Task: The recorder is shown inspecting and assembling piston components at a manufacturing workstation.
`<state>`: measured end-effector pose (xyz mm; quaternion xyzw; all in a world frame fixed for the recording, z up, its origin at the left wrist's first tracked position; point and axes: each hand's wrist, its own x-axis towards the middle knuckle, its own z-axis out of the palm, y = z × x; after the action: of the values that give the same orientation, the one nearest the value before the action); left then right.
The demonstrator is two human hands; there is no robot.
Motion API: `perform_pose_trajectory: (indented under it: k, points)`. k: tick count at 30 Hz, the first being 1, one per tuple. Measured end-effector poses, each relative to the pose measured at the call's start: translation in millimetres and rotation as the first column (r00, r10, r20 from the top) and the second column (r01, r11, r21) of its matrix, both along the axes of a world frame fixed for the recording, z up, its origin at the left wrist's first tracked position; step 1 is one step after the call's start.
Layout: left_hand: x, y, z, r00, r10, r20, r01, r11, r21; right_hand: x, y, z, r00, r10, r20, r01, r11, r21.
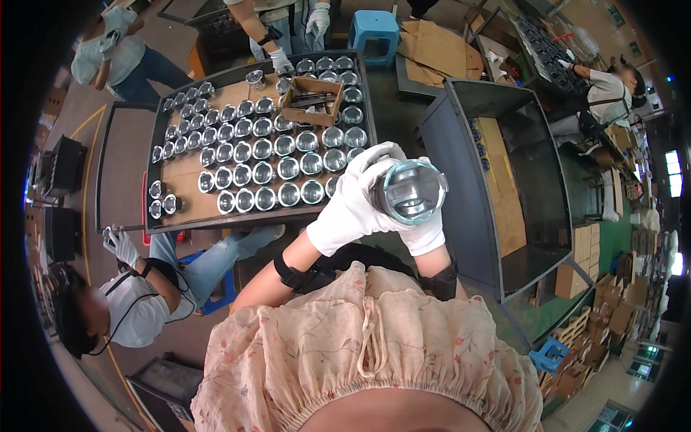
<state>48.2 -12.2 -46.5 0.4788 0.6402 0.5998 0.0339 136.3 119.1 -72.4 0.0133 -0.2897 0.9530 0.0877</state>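
Observation:
In front of my chest I hold a shiny silver piston [413, 191], its round end tilted up toward me. My left hand [351, 203], in a white glove, is closed round the piston's left side. From below and behind, my right hand [426, 236], also white-gloved, grips it; most of its fingers are hidden by the piston. Just beyond and to the left, rows of similar pistons [263, 173] stand on a brown-lined, dark-framed table [176, 170].
An open cardboard box [338, 108] with small tools sits among the pistons. Across the table, a person's gloved hand [281, 61] touches a piston. Another person [147, 306] sits at the left. A grey metal cart [461, 165] stands at my right, a blue stool [374, 29] beyond.

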Motion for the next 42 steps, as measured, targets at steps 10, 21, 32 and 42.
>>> perform_pose_trajectory:
  k: [10,21,32,42]
  points:
    - [0,-7,1,1.0,0.026,-0.001,-0.026,0.996,-0.088,-1,-6,-8,0.918,-0.372,-0.134,0.166,0.053,0.985]
    - [8,-50,1,0.994,0.111,-0.001,-0.109,0.974,-0.2,-10,-5,6,0.952,-0.205,0.227,0.215,0.976,-0.018]
    - [19,-53,18,0.872,0.143,-0.469,-0.241,0.958,-0.155,-10,-11,5,0.937,-0.244,0.25,0.208,0.965,0.162]
    - [14,-29,-1,0.735,-0.052,-0.676,-0.187,0.943,-0.276,-2,6,1,0.944,-0.239,0.227,0.194,0.96,0.202]
